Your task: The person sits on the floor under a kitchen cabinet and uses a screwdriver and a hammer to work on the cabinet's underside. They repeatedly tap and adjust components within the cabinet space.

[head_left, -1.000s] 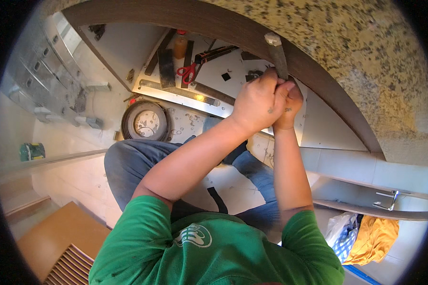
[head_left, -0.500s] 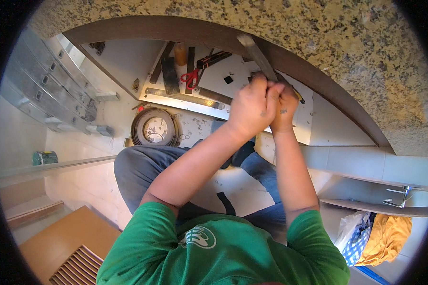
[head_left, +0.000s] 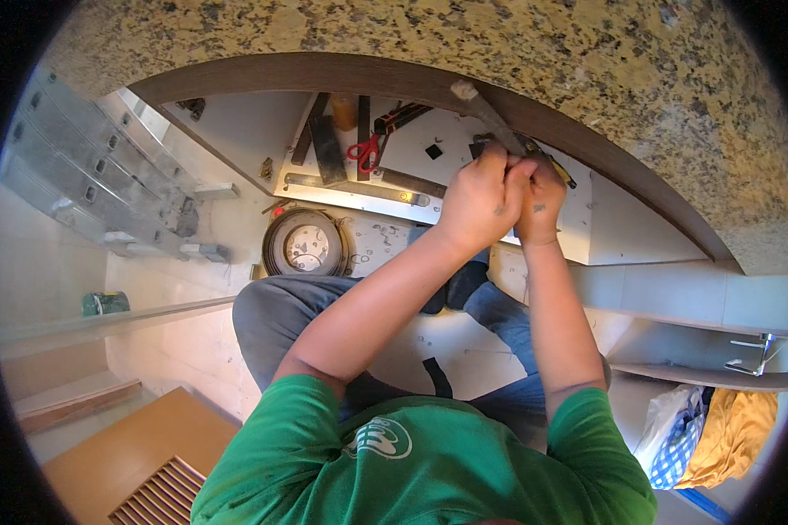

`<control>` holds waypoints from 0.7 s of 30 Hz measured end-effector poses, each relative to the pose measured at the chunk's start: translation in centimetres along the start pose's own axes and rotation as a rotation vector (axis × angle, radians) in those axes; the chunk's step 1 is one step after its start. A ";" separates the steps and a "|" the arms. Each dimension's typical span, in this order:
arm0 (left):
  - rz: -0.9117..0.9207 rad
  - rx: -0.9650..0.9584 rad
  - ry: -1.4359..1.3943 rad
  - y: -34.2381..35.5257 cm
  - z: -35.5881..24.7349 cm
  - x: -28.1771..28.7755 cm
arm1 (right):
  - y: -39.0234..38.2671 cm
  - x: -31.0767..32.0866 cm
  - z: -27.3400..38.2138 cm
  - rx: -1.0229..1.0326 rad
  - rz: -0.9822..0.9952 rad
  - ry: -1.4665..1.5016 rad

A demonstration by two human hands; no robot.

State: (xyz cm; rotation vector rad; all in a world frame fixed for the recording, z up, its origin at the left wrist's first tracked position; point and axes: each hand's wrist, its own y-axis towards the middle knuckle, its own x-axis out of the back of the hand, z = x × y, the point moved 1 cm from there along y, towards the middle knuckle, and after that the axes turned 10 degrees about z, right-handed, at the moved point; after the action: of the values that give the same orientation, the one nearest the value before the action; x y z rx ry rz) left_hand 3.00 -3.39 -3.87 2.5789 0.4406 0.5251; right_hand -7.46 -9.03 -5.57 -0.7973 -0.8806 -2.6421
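My left hand (head_left: 481, 201) is closed, its fingers wrapped around a flat grey-brown strip (head_left: 490, 118) that slants up and left against the cabinet's front edge. Pressed against it on the right is my right hand (head_left: 539, 201), also closed; the left thumb covers part of its fingers. The lower part of the strip is hidden by both hands. Behind the right hand shows a yellow-and-black tool (head_left: 569, 178), partly covered, so I cannot make out whether it is held or lying there. Red-handled scissors (head_left: 364, 156) lie on the cabinet floor to the left.
Dark flat pieces (head_left: 327, 150), a metal ruler-like bar (head_left: 350, 188) and an orange-brown bottle (head_left: 345, 112) lie in the cabinet under the granite countertop (head_left: 394, 31). A coil of brown strip (head_left: 276, 245) rests by my knee. An aluminium ladder (head_left: 87, 149) stands left.
The whole view has shifted slightly, so things sit a little lower and farther right. Both hands keep their closed grip, with the strip at nearly the same slant.
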 end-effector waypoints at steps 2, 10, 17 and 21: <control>-0.032 -0.019 0.013 0.7 0.1 0.3 | 0.7 -0.3 0.5 0.006 -0.042 0.024; -0.037 -0.042 0.072 -0.2 0.6 2.2 | 0.7 -1.4 1.7 0.119 0.014 0.003; -0.121 -0.039 0.077 0.8 1.3 3.6 | 2.1 -3.2 2.0 0.116 0.006 0.074; -0.101 -0.036 0.123 0.0 1.1 3.9 | 1.6 -3.2 2.6 0.179 -0.014 -0.015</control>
State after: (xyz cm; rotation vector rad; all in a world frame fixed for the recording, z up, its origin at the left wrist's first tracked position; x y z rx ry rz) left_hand 6.91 -2.27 -3.62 2.4834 0.5946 0.6520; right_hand -3.12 -8.53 -4.92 -0.7692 -1.1113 -2.5273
